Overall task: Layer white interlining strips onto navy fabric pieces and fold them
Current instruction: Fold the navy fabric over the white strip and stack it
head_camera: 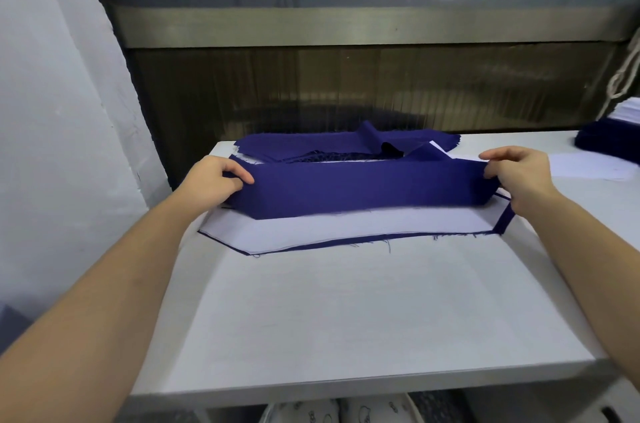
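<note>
A long navy fabric piece [363,189] is lifted and turned over toward me above the white table [346,312]. My left hand [214,180] pinches its left end and my right hand [519,177] pinches its right end. Below the raised fold, a white interlining strip [332,227] lies flat on the same navy piece, whose dark edge shows along the front. Behind the fold lies a loose heap of navy pieces [311,145] with white interlining between them.
A stack of navy and white pieces [613,135] sits at the table's far right, with a white sheet [588,166] beside it. A dark machine panel [346,87] rises behind the table. A pale wall stands on the left. Shoes [311,414] show under the table's front edge.
</note>
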The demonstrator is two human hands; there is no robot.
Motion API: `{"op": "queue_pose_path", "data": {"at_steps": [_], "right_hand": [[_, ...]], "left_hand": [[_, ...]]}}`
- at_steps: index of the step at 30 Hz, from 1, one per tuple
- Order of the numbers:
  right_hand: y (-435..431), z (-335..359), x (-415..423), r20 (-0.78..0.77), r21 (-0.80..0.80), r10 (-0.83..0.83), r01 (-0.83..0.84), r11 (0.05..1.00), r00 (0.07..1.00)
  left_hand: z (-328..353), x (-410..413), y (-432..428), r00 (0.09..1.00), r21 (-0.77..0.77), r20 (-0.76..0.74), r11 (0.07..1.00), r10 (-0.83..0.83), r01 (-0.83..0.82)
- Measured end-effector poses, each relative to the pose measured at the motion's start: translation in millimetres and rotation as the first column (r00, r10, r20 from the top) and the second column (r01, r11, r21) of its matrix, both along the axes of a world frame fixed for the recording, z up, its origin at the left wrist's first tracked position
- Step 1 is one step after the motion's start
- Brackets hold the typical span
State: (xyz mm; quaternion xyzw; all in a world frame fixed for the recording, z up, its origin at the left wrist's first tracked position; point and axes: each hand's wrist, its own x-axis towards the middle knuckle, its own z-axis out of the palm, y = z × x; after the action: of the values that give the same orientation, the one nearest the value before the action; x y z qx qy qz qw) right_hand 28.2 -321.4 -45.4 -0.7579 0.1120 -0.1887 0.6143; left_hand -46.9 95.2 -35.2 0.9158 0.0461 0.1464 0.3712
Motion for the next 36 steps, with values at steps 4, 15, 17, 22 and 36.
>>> {"op": "queue_pose_path", "data": {"at_steps": [4, 15, 17, 22, 36], "right_hand": [[2, -1, 0, -0.035, -0.064, 0.032, -0.034, 0.997, 0.999], [-3, 2, -4, -0.098, -0.347, 0.129, -0.155, 0.925, 0.987], [-7, 5, -6, -0.114, -0.347, 0.178, -0.207, 0.915, 0.978], [-17, 10, -9, -0.107, -0.317, 0.266, -0.287, 0.904, 0.958], [-24, 2, -7, -0.232, -0.295, 0.383, -0.44, 0.848, 0.894]], "left_hand": [[4, -4, -2, 0.998, -0.05, 0.046, 0.997, -0.048, 0.051], [14, -11, 8, 0.973, -0.013, -0.137, 0.982, -0.187, 0.187], [15, -12, 10, 0.967, -0.011, -0.16, 0.98, -0.199, 0.2], [18, -16, 16, 0.947, 0.018, -0.261, 0.98, -0.186, 0.197], [24, -23, 15, 0.898, 0.028, -0.401, 0.977, -0.182, 0.21]]}}
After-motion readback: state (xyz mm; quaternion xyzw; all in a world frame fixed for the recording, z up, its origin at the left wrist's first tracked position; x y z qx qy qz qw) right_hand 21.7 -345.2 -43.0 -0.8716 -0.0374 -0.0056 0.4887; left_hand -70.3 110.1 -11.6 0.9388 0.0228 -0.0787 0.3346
